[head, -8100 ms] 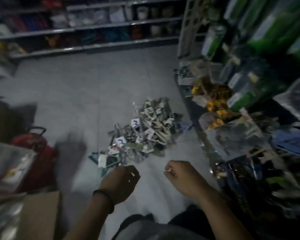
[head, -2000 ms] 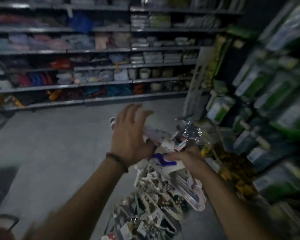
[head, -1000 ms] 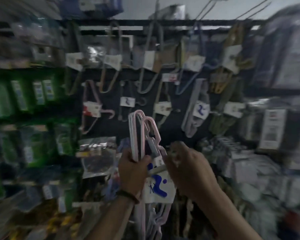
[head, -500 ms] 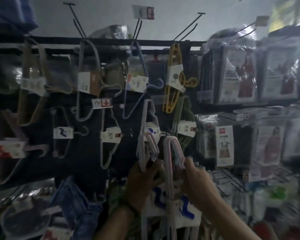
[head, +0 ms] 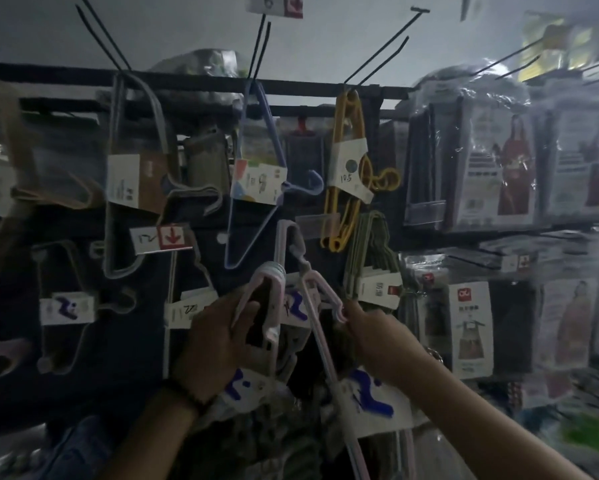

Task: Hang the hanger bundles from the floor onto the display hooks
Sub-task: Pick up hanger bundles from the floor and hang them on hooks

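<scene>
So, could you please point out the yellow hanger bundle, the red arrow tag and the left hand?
yellow hanger bundle (head: 343, 157): head view, paper band.
red arrow tag (head: 172, 237): head view, red half.
left hand (head: 215, 341): head view, back.

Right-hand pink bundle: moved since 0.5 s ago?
Yes. Against the yellow hanger bundle hanging above, the pink bundle in the right hand has shifted left, its top now nearer the lilac bundle hung on the display.
</scene>
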